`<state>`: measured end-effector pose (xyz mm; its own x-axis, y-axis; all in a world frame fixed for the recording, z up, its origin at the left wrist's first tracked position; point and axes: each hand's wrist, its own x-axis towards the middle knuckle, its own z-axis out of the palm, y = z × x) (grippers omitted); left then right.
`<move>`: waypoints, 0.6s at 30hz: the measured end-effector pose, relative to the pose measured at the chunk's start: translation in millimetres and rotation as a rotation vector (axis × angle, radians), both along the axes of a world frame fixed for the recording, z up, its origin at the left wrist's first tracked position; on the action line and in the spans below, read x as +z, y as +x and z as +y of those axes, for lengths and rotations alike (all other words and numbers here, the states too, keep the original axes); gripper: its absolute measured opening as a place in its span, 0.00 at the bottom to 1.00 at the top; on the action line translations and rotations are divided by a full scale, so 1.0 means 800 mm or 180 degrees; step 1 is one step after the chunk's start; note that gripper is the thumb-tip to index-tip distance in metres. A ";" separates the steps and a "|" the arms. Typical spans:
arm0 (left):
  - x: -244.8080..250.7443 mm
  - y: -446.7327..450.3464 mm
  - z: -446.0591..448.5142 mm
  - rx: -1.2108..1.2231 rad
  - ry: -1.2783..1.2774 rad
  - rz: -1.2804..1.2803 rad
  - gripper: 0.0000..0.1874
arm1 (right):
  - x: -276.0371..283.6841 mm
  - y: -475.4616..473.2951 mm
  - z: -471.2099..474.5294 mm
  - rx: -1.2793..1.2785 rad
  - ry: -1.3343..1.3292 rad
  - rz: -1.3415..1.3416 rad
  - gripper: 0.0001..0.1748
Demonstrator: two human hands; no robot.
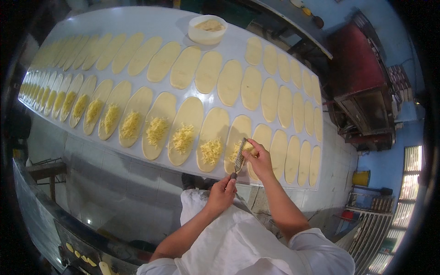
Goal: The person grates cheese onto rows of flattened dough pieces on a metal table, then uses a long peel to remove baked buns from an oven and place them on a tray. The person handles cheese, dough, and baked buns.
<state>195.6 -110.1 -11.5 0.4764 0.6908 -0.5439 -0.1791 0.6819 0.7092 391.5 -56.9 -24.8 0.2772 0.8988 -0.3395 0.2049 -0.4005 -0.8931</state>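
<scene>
My left hand [221, 193] is closed around the dark handle of a metal hand grater [240, 155], tilted over an oval piece of flattened dough [238, 128] near the table's front edge. My right hand [259, 158] presses against the grater's face with thumb and fingers; a small piece of what looks like cheese [255, 152] shows at them. Grated cheese [235, 151] lies on the dough beneath. To the left, several dough ovals in the front row carry heaps of grated cheese [211, 151]. Front-row ovals to the right [277, 154] and those of the back rows [205, 72] are plain.
A white tub [207, 34] with a pale, doughy mass stands at the table's [154, 17] far edge. A dark red cabinet [357, 79] is at the right. Behind me on the left is a metal-topped counter [41, 213] with small yellow pieces. A yellow bucket [361, 178] hangs by the wall.
</scene>
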 end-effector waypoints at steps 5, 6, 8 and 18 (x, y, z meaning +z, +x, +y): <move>0.005 0.002 0.002 0.0066 -0.0091 0.0039 0.16 | 0.016 -0.013 -0.007 -0.0192 -0.0148 -0.0745 0.26; 0.009 0.001 0.005 0.0063 -0.0256 0.0036 0.17 | 0.027 -0.024 -0.017 -0.0142 -0.0089 -0.0679 0.25; 0.016 0.001 0.010 -0.0027 -0.0207 0.0012 0.17 | 0.044 -0.044 -0.036 -0.0033 0.0007 -0.0541 0.22; -0.008 0.010 -0.006 0.0012 0.0471 0.0181 0.14 | -0.006 -0.012 0.007 -0.0921 -0.0036 0.0074 0.22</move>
